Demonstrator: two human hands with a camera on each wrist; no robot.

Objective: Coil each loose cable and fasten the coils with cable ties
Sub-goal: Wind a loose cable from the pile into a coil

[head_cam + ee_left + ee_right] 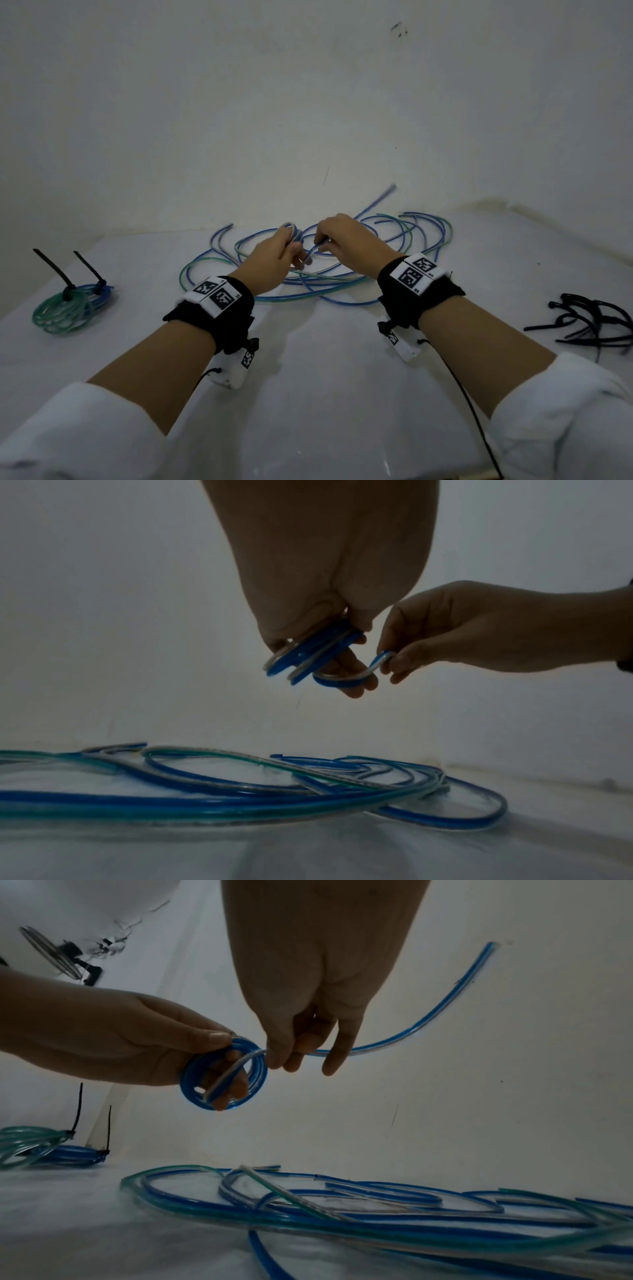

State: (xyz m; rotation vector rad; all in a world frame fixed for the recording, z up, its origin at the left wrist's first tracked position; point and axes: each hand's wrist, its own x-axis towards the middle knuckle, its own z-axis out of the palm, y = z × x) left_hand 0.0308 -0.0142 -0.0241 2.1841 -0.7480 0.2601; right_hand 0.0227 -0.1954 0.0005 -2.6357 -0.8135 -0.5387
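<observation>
Two bare hands worked above a white table (325,377), both raised clear of it. The left hand (270,263) gripped a small round coil of blue and clear plastic cable (224,1074), thumb pressed on its upper rim and fingers threaded through its middle. The right hand (346,240) pinched the free run of that same cable just beside the coil, thumb and forefinger closed on it; the loose tail (445,1010) swept away to the right and upward, its end against the white wall (308,102).

Below the hands a sprawling tangle of loose blue and green cables (342,277) lay flat on the table, loops crossing one another, several cut ends pointing toward the wall.

At the table's left edge sat a finished pair of coils, one green (60,313) and one blue (99,291), touching and partly overlapping. Each was cinched by a black cable tie (54,269) whose tail stood up at a slant.

Well apart on the right lay a loose heap of black cable ties (589,322).

Both wrists wore black bands with square black-and-white markers (219,294), and white sleeves (85,428) covered the forearms nearer the camera.
</observation>
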